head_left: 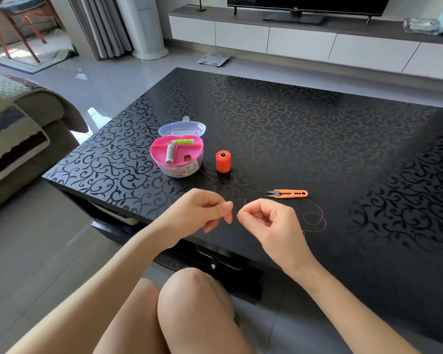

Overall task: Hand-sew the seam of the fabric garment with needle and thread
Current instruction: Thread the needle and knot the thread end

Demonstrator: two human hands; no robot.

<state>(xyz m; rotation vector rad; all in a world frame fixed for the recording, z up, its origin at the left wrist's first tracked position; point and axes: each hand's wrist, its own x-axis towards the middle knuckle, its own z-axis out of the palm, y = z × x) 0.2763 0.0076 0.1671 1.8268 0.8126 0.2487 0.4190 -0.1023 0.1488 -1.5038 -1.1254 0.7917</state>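
None of the seam is sewn; no garment in view. Stage, by my read: threading. Left hand (210, 213) has thumb and forefinger pinched, apparently on the thread (317, 221) end, too fine to confirm. Right hand (266, 221) pinches the needle (244, 202), tip up, fingers curled, just beside the left. Loose thread loops on the table (317, 136) right of the hands.

Count: one orange spool (223, 161), one snips (289, 193), one open sewing box (177, 169) holding two small spools, one needle.
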